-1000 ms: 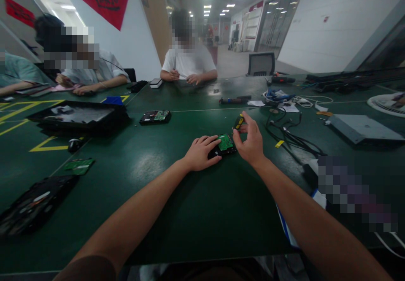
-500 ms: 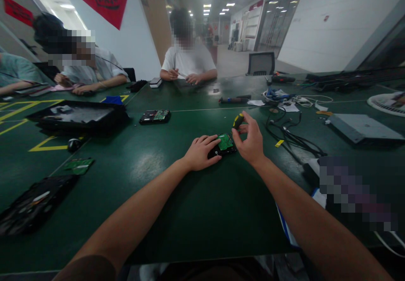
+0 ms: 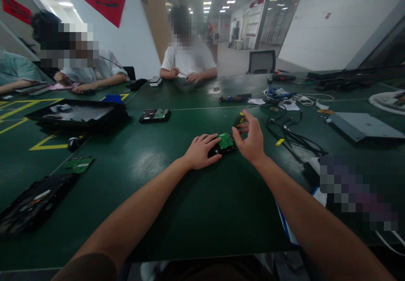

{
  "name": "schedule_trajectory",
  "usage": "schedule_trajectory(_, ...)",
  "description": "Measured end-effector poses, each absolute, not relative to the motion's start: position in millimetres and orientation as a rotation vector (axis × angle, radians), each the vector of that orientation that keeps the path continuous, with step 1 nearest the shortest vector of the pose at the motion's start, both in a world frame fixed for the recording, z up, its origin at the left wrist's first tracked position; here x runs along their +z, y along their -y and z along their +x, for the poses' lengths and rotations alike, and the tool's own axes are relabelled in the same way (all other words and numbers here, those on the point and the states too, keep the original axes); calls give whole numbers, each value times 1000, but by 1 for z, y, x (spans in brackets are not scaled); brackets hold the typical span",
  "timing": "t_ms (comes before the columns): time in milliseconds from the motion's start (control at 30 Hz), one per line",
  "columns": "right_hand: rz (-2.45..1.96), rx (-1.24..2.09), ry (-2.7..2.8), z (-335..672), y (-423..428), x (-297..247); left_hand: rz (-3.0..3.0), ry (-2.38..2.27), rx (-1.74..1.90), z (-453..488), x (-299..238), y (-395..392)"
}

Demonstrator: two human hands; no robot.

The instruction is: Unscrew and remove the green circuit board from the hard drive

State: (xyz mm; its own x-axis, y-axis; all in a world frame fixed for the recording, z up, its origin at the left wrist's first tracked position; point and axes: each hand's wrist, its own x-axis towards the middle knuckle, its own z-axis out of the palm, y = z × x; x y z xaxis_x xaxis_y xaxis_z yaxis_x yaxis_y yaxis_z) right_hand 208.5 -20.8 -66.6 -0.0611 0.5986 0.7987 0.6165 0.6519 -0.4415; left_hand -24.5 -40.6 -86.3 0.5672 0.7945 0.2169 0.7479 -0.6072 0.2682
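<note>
A hard drive (image 3: 226,141) lies on the green table with its green circuit board facing up. My left hand (image 3: 202,151) grips its left side, fingers over the far edge and thumb along the near edge. In my right hand (image 3: 250,141) is a screwdriver (image 3: 239,120) with a black and yellow handle, pinched between thumb and fingers. It stands tilted over the drive's right end. Its tip is too small to make out against the drive.
Another hard drive (image 3: 155,115) lies farther left, near a black tray (image 3: 77,118). At the left are a loose circuit board (image 3: 79,164) and a black casing (image 3: 38,203). Cables (image 3: 292,135) and a grey metal box (image 3: 363,128) lie right. Co-workers sit across the table.
The screwdriver handle has turned slightly in my right fingers, so its yellow marks show differently. My left hand and the hard drive stay in place.
</note>
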Motion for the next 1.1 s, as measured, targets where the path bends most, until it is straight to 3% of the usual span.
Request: schedule_trajectory(1100, -994, -28, 1728, 208, 19, -67, 2654, -1305, 482, -25, -89, 38)
